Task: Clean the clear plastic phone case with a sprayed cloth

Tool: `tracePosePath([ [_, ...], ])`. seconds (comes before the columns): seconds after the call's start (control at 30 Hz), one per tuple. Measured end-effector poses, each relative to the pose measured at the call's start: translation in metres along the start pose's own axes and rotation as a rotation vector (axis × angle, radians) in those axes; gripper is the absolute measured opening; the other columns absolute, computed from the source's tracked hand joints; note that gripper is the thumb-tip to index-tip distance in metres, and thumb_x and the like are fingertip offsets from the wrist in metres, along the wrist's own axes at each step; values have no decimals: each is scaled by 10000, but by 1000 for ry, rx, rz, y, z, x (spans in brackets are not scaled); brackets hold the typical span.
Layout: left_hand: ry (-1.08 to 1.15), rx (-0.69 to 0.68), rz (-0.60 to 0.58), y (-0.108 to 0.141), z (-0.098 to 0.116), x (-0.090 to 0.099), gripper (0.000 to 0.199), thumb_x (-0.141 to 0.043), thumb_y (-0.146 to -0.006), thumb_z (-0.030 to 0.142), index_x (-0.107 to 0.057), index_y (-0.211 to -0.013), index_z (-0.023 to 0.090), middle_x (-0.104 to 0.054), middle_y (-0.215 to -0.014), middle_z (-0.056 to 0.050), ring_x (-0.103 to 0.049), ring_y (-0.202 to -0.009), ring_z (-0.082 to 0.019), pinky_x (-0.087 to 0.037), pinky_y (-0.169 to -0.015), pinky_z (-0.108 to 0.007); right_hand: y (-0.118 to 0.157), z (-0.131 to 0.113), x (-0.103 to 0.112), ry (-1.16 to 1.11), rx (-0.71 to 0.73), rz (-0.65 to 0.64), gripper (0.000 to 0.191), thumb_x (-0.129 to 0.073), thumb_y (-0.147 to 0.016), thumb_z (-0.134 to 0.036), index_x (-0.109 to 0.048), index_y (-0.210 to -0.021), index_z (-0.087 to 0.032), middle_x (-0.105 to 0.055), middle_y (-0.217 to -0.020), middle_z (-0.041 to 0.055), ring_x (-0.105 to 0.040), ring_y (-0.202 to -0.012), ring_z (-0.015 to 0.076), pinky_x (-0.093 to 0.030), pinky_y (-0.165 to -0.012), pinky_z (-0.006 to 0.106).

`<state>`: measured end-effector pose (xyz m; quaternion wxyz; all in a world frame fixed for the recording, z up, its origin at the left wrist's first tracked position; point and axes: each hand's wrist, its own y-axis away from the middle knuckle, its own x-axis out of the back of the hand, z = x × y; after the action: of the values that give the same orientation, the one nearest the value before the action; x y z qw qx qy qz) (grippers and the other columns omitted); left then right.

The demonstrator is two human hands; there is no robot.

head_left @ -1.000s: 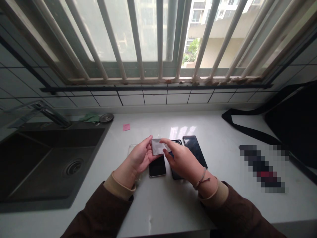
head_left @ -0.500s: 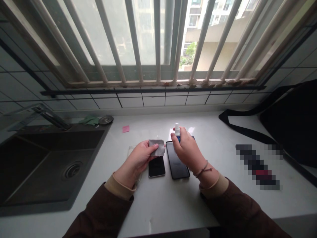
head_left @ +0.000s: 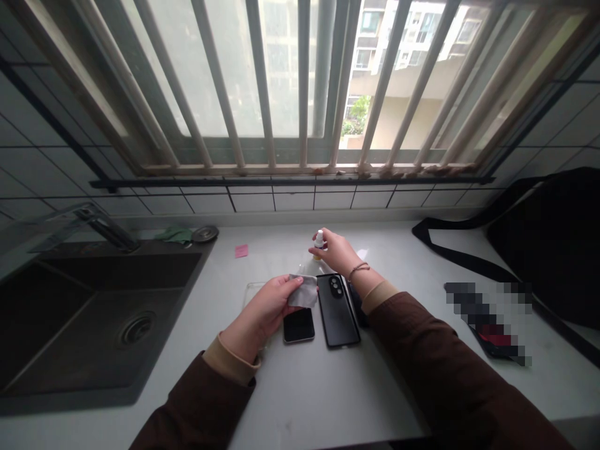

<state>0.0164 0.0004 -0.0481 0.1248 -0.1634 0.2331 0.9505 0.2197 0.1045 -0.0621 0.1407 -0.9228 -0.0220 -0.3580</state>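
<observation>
A small grey cloth (head_left: 303, 292) is pinched between the thumb and fingers of my left hand (head_left: 269, 306), just above a small black phone (head_left: 299, 327) lying on the counter. My right hand (head_left: 336, 251) reaches farther back, its fingers around a little spray bottle (head_left: 319, 244) with a white top. The bottle is upright near the counter; whether it touches is unclear. Between my forearms lies a black phone case (head_left: 338, 319) with a camera cutout at its far end. A dark flat object (head_left: 359, 305) is partly hidden under my right wrist. A clear case (head_left: 251, 289) shows behind my left hand.
A dark sink (head_left: 197, 262) with a faucet (head_left: 107, 230) is on the left; a green cloth (head_left: 175, 234) and a drain strainer (head_left: 205, 234) sit on its rim. A pink note (head_left: 240, 250) lies behind. On the right are a blurred-out item (head_left: 490, 325) and a black bag (head_left: 548, 244).
My right hand has moved away from above the black phone case, back and to the left, with the spray bottle. The case's camera cutout now shows. My left hand still holds the cloth.
</observation>
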Motion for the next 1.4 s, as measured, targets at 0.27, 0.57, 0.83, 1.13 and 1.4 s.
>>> tracePosePath([
  [0.27, 37, -14, 31, 1, 0, -1, 143, -648, -1010, 211, -740, -1016, 101, -806, -1037, -183, -787, -847, -219, -660, -735, -303, 6, 7, -8, 19, -11, -27, 356, -821, -871, -298, -632, -1163, -219, -746, -1016, 39, -698, -868, 189, -512, -793, 312],
  [0.57, -15, -151, 46, 1, -3, 1, 192, -713, -978, 340, -719, -1009, 151, -777, -984, -110, -738, -851, -205, -621, -762, -299, 39, -10, 19, 128, 207, 248, 599, -687, -990, -370, -489, -1505, -140, -551, -1477, 240, -491, -1442, 365, -396, -1219, 574],
  [0.83, 47, -345, -79, 9, 5, -4, 313, -853, -858, 413, -780, -1033, 164, -738, -996, -58, -676, -925, -186, -573, -841, -282, 102, -48, 18, -439, 97, -108, 418, -538, -1073, -551, -773, -1168, -219, -752, -1108, 90, -702, -1045, 253, -590, -912, 386],
  [1.13, -84, -336, -30, 8, 5, -3, 423, -813, -874, 498, -765, -1140, 172, -750, -1072, -88, -682, -956, -216, -552, -843, -308, 105, -44, -10, -1189, -264, -190, 417, -771, -928, -554, -820, -1109, -182, -800, -1068, 82, -743, -1007, 210, -599, -976, 371],
  [1.4, -1214, -566, 546, 3, 28, 39, 362, -575, -988, 462, -736, -1118, 165, -726, -1159, -151, -665, -1108, -318, -503, -1031, -430, 101, -36, -8, -1277, -487, -54, 353, -802, -904, -465, -782, -1075, -157, -810, -1082, 113, -775, -934, 193, -646, -799, 285],
])
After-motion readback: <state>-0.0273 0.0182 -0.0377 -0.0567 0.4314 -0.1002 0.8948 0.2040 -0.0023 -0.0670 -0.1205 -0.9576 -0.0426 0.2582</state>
